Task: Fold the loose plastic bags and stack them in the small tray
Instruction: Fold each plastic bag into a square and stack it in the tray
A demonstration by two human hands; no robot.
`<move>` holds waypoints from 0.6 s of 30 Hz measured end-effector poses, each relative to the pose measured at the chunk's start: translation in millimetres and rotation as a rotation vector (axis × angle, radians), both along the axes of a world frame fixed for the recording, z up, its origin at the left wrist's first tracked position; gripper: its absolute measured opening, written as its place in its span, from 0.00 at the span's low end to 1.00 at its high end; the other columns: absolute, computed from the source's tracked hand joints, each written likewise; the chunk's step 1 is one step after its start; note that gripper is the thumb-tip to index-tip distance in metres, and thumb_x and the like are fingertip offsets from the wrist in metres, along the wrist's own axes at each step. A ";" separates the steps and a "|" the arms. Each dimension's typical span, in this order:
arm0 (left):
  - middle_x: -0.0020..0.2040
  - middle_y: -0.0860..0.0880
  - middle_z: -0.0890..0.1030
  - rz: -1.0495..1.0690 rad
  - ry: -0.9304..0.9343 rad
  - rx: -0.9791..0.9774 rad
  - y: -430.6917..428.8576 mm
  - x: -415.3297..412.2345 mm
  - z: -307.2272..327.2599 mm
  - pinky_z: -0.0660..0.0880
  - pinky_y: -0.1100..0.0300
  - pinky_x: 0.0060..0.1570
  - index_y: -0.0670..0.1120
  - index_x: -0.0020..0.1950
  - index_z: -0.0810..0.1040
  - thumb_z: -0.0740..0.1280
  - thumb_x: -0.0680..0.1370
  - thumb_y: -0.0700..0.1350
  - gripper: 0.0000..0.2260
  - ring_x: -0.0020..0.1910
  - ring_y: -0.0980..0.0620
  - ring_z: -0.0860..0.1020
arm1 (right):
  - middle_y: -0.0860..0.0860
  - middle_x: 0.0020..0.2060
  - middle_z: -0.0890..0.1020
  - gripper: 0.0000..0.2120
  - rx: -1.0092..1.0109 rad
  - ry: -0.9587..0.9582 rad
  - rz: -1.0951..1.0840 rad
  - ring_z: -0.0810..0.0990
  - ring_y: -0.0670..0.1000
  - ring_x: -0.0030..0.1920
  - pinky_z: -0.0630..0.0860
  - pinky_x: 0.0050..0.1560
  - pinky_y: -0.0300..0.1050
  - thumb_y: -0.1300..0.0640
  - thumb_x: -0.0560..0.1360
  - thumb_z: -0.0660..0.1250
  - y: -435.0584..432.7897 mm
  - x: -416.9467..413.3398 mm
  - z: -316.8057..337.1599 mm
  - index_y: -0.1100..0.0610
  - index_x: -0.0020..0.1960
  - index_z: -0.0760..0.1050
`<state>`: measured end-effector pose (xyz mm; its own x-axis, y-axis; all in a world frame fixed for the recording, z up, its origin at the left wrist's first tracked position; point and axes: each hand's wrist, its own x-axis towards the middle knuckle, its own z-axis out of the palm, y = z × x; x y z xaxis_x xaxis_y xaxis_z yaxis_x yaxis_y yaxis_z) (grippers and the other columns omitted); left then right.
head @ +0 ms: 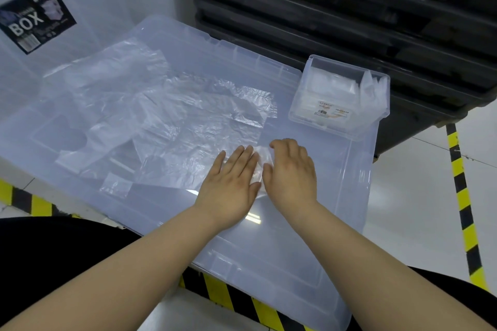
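A small folded clear plastic bag (258, 166) lies on the big translucent lid (309, 223) between my two hands. My left hand (231, 183) lies flat with straight fingers pressing on its left part. My right hand (291, 169) has its fingers bent over the bag's right edge, touching it. Several loose crumpled clear bags (166, 115) spread over the lid to the left and behind. The small clear tray (309, 123) stands at the lid's far right corner with folded bags (333, 86) inside.
Dark stacked crates (349, 8) rise behind the lid and tray. A large clear box with a black "BOX" label (35, 19) stands at the far left. Yellow-black floor tape (462, 196) runs along the right and front.
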<state>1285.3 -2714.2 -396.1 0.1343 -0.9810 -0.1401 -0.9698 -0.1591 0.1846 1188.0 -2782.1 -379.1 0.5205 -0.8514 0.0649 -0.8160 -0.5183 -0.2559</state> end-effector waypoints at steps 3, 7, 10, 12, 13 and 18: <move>0.74 0.53 0.36 -0.011 -0.023 0.012 -0.3 -0.3 -1.1 0.25 0.60 0.62 0.45 0.76 0.39 0.22 0.61 0.56 0.43 0.74 0.54 0.37 | 0.58 0.65 0.74 0.26 0.020 0.071 0.179 0.72 0.60 0.65 0.67 0.64 0.51 0.52 0.73 0.48 0.2 0.3 -3.9 0.60 0.62 0.74; 0.76 0.50 0.38 -0.022 -0.026 0.039 -0.4 1.6 -1.2 0.25 0.60 0.61 0.45 0.75 0.37 0.22 0.61 0.56 0.42 0.74 0.54 0.37 | 0.48 0.76 0.43 0.30 0.194 0.258 0.241 0.38 0.49 0.75 0.33 0.70 0.44 0.45 0.76 0.33 -4.1 -10.4 -9.1 0.53 0.76 0.44; 0.76 0.50 0.37 -0.019 -0.053 0.046 0.6 1.1 -0.3 0.29 0.57 0.66 0.45 0.75 0.37 0.27 0.72 0.59 0.34 0.74 0.54 0.37 | 0.48 0.75 0.40 0.44 0.170 0.284 0.193 0.37 0.49 0.75 0.31 0.70 0.45 0.41 0.62 0.22 -3.4 -13.9 -10.6 0.53 0.76 0.40; 0.76 0.50 0.38 0.000 -0.034 0.084 -0.6 0.9 2.9 0.31 0.56 0.69 0.46 0.76 0.39 0.40 0.81 0.56 0.26 0.74 0.54 0.37 | 0.50 0.75 0.40 0.47 0.183 0.300 0.146 0.37 0.51 0.75 0.32 0.70 0.46 0.42 0.58 0.21 -1.2 -15.0 -12.4 0.53 0.76 0.40; 0.76 0.50 0.39 0.010 -0.016 0.074 -1.4 1.3 4.7 0.33 0.56 0.70 0.46 0.76 0.41 0.44 0.82 0.54 0.25 0.75 0.55 0.39 | 0.51 0.75 0.40 0.47 0.190 0.296 0.121 0.37 0.52 0.75 0.33 0.71 0.47 0.42 0.59 0.21 -0.6 -16.3 -12.6 0.53 0.76 0.40; 0.73 0.55 0.60 0.103 0.112 -0.048 -14.8 11.4 17.1 0.47 0.63 0.61 0.51 0.73 0.60 0.57 0.79 0.54 0.23 0.72 0.56 0.57 | 0.52 0.76 0.45 0.29 0.230 0.221 0.092 0.41 0.52 0.75 0.37 0.72 0.45 0.41 0.78 0.40 0.5 -22.8 -1.7 0.53 0.76 0.49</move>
